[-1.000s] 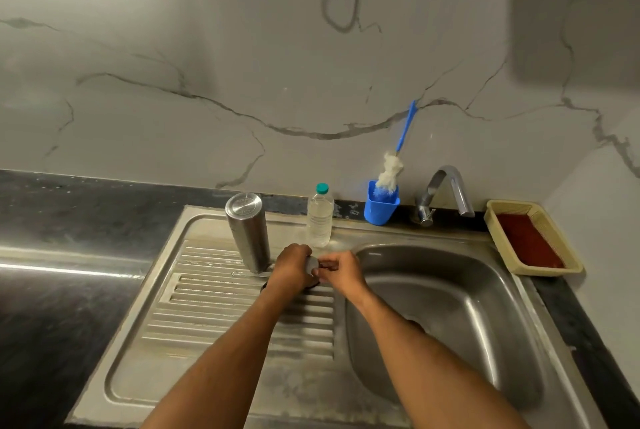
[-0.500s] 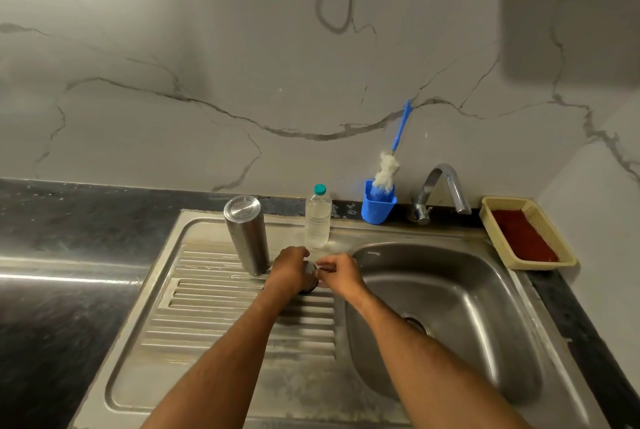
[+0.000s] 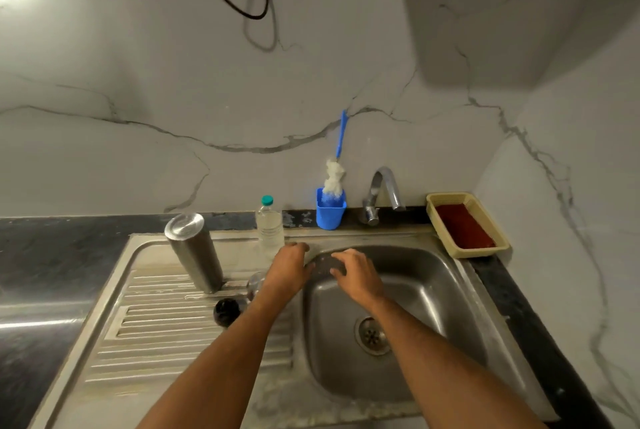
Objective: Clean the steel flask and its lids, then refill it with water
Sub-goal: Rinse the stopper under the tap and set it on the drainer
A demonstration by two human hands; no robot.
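1. Steel flask: a brushed-metal cylinder standing upside down and slightly tilted on the ribbed steel drainboard, left of both hands.
2. A round black lid lies on the ribs just in front of the flask; a shiny rounded lid sits beside it, partly hidden by the left forearm.
3. A clear plastic bottle with a teal cap stands upright behind the drainboard.
4. Left hand: hovers at the basin's near-left rim, fingers loosely bent and apart, holding nothing.
5. Right hand: over the smooth steel basin, fingers spread and relaxed, holding nothing.
6. Blue cup holds a white-bristled brush; a curved chrome tap and a woven beige basket follow on the dark table.
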